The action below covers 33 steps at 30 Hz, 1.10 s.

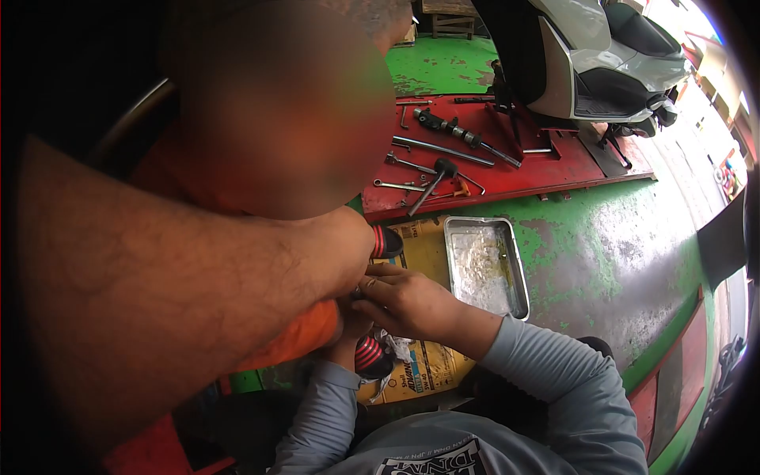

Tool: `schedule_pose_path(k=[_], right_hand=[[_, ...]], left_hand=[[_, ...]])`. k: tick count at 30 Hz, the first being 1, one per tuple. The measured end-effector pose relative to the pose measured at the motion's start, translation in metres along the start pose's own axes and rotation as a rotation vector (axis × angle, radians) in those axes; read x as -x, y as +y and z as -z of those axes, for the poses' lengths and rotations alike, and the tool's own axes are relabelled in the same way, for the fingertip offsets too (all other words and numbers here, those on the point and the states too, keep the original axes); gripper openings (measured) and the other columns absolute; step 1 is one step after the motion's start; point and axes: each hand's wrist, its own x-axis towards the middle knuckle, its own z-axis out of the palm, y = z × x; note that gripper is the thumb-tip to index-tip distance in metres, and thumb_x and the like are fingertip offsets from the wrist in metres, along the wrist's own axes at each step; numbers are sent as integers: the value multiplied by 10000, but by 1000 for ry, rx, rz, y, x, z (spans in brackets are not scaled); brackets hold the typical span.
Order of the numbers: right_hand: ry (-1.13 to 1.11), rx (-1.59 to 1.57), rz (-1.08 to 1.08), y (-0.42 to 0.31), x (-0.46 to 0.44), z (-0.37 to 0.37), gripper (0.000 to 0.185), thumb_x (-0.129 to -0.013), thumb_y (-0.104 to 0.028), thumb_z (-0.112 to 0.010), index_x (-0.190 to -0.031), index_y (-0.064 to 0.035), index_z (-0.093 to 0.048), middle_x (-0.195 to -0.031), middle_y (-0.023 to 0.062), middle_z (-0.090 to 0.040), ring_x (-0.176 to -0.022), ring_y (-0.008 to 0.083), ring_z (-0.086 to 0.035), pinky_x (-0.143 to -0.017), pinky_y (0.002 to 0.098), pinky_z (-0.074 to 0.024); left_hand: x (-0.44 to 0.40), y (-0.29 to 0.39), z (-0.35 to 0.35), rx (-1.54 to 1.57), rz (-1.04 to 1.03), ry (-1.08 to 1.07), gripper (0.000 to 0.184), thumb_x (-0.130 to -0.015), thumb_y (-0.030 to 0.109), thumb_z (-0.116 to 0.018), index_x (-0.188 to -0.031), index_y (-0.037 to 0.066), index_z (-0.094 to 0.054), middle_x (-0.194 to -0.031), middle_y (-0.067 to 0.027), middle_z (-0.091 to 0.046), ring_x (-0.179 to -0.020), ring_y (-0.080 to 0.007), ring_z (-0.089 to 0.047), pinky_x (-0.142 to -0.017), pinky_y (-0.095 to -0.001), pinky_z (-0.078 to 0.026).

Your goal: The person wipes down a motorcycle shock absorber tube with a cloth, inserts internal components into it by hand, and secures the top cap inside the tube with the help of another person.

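My right hand (408, 305) is closed, its fingers and thumb brought together at the edge of another person's bare limb (198, 277). Something small and dark shows at its fingertips, too little of it to name. Just below, my left hand (352, 336) reaches up close to the right one; its fingers are mostly hidden by the limb and by my right hand. Beneath both hands lies a flattened yellow cardboard sheet (431, 368) with printed lettering. A crumpled white rag (398, 347) rests on it beside a red-striped sandal (372, 356).
A metal tray (518, 289) with wet-looking contents stands right of my hands. Beyond it, a red platform (507, 178) bears a black-headed mallet (445, 169), a shock-absorber-like part (451, 131) and several wrenches. A scooter (586, 63) stands behind. The other person's blurred head (293, 103) leans in.
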Motion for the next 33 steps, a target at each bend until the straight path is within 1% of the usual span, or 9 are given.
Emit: schedule_pose_path(k=[4, 14, 17, 20, 23, 24, 26, 29, 33], right_hand=[[-5, -5, -18, 3, 0, 0, 333, -955, -200, -685, -1186, 37, -652, -1122, 213, -705, -1130, 383, -665, -920, 447, -572], [38, -31, -48, 3, 4, 2, 325, -966, -188, -664, -1194, 43, -645, -1145, 228, -699, -1137, 397, -660, -926, 453, -570], [17, -33, -76, 4, 6, -1, 390, -940, -173, -709, -1270, 26, -643, -1197, 262, -681, -1109, 432, -664, -937, 460, -564], [23, -1, -43, 2, 7, -2, 353, -968, -207, -662, -1205, 52, -634, -1148, 237, -695, -1119, 406, -666, -911, 460, -574], [25, -4, -40, 1, 7, 0, 353, -969, -209, -660, -1210, 48, -635, -1141, 230, -699, -1125, 401, -665, -908, 459, -575], [25, 7, -29, 2, 7, -1, 354, -969, -209, -661, -1212, 48, -635, -1139, 229, -700, -1125, 399, -665, -907, 458, -576], [27, 29, -8, 4, 8, -2, 356, -969, -209, -662, -1216, 46, -635, -1134, 226, -703, -1125, 395, -666, -904, 457, -577], [7, 18, -35, 4, 9, -1, 363, -971, -223, -661, -1215, 45, -636, -1123, 220, -706, -1122, 385, -668, -901, 456, -577], [-16, 64, -17, 5, 9, -4, 383, -979, -248, -656, -1232, 38, -627, -1123, 212, -707, -1121, 388, -667, -889, 457, -579]], left_hand=[[-4, 6, -2, 100, 2, 35, 408, -985, 278, -642, -1298, 47, -516, -1275, -147, -574, -1236, -276, -537, -1033, -441, -418], [-9, 7, -6, 171, -7, 44, 333, -993, 244, -658, -1230, 45, -533, -1190, -116, -602, -1121, -221, -595, -930, -395, -483], [-5, 6, -8, 207, -9, 42, 311, -995, 234, -662, -1209, 44, -538, -1165, -106, -610, -1086, -205, -612, -899, -382, -502], [-3, 6, -9, 219, -19, 45, 290, -998, 223, -667, -1189, 44, -543, -1139, -97, -618, -1052, -188, -630, -868, -368, -522], [-7, 16, -4, 124, -69, 50, 260, -1004, 207, -666, -1167, 41, -548, -1124, -89, -622, -1020, -161, -638, -835, -345, -540], [-8, 20, -1, 57, -95, 59, 251, -1007, 205, -665, -1160, 42, -550, -1127, -87, -621, -1023, -155, -637, -835, -342, -542], [-5, 13, -6, 95, -80, 83, 242, -1009, 206, -664, -1150, 44, -553, -1128, -86, -621, -1027, -153, -636, -838, -340, -542], [6, -10, -19, 258, 4, 81, 246, -1006, 216, -666, -1144, 45, -555, -1123, -87, -620, -1029, -162, -635, -843, -342, -536], [4, -1, -7, 161, 9, 33, 273, -996, 227, -677, -1156, 47, -549, -1125, -90, -615, -1033, -173, -632, -851, -347, -528]])
